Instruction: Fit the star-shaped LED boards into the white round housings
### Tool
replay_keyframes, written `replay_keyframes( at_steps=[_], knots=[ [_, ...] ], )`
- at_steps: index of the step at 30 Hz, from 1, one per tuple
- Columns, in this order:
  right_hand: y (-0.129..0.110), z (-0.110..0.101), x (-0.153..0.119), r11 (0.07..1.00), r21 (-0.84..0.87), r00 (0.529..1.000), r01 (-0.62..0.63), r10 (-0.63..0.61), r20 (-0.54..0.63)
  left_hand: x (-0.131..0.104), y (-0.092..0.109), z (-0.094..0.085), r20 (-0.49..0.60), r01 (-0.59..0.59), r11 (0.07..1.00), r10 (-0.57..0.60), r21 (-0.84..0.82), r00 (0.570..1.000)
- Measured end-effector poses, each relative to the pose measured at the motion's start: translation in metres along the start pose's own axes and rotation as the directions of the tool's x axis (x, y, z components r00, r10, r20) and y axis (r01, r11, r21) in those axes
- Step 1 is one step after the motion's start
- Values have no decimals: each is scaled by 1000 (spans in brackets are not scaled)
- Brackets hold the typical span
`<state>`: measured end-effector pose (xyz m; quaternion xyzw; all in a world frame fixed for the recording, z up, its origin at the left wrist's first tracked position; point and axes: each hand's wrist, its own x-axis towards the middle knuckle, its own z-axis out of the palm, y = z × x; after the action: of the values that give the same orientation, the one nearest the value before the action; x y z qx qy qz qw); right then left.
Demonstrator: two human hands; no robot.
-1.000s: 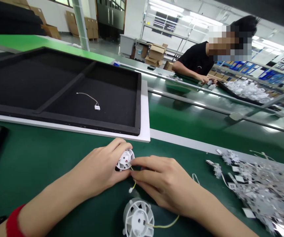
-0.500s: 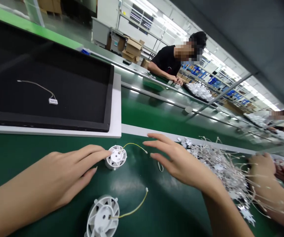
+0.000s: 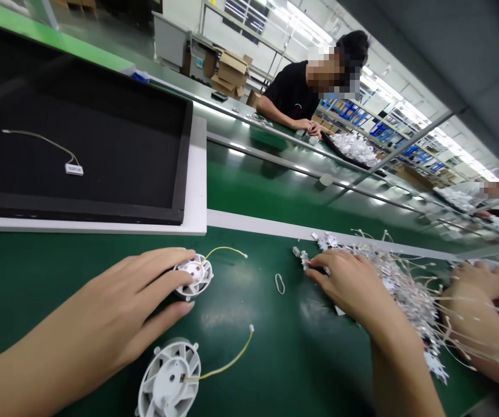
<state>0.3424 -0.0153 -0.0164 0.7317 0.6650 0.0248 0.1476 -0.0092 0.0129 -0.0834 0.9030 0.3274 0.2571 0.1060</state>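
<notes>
My left hand (image 3: 132, 301) is at a small round white fan (image 3: 201, 277), two fingers over its rim and hub and the thumb against its near side. The fan's thin yellow lead (image 3: 226, 248) curls right to a small plug. A second, similar fan (image 3: 169, 382) rests nearer me, its lead (image 3: 232, 366) pointing right. My right hand (image 3: 351, 281) has thumb and fingertips closed on a small white jagged part (image 3: 304, 260) at the left edge of a heap of silvery star-shaped pieces with white wires (image 3: 406, 295). That hand hides some of the heap.
A white loop (image 3: 279, 284) lies between my hands. On the left, a black tray (image 3: 180, 168) holds a white block with a wire (image 3: 74, 169). A co-worker's hands (image 3: 477, 289) are right of the heap. Another person (image 3: 290, 95) sits across the line.
My right hand has moved right, from above the bench to the heap's edge, and closed on a part. The left hand's fingers and thumb have come farther around the small fan.
</notes>
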Motion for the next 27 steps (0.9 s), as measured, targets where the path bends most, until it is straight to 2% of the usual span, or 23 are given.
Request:
replay_keyframes(
  at_steps=[3,5,9,11,13,16,19,22,24,27],
  knots=[
    [-5,1,0,994,66,996,84,-81,-46,-2,-2,-2,-24,57,998,-58,-31,998],
    [-9,0,-1,982,151,992,116,-105,-76,-3,-3,-3,-36,44,998,-45,-38,998],
    [-20,-5,-2,922,366,986,128,-78,-148,-2,1,-7,-86,69,996,-75,-61,993],
    [-27,-8,-3,853,506,982,132,-45,-181,-1,6,-10,-116,93,992,-102,-81,988],
    [-36,-11,-6,725,671,980,158,-31,-196,1,11,-13,-134,82,992,-94,-92,987],
    [-53,-16,-15,441,858,963,265,-81,-256,2,20,-15,-144,83,990,-99,-113,985],
    [-73,-22,-28,118,927,927,357,-168,-335,2,29,-15,-137,113,981,-135,-157,981],
    [-91,-28,-39,-153,934,899,322,-259,-352,0,38,-17,-100,111,973,-133,-202,986],
    [-101,-29,-43,-271,928,884,257,-321,-339,1,43,-20,-78,78,970,-98,-230,992],
    [-111,-26,-45,-340,921,885,190,-347,-311,4,50,-24,-74,33,964,-54,-265,996]
  ],
)
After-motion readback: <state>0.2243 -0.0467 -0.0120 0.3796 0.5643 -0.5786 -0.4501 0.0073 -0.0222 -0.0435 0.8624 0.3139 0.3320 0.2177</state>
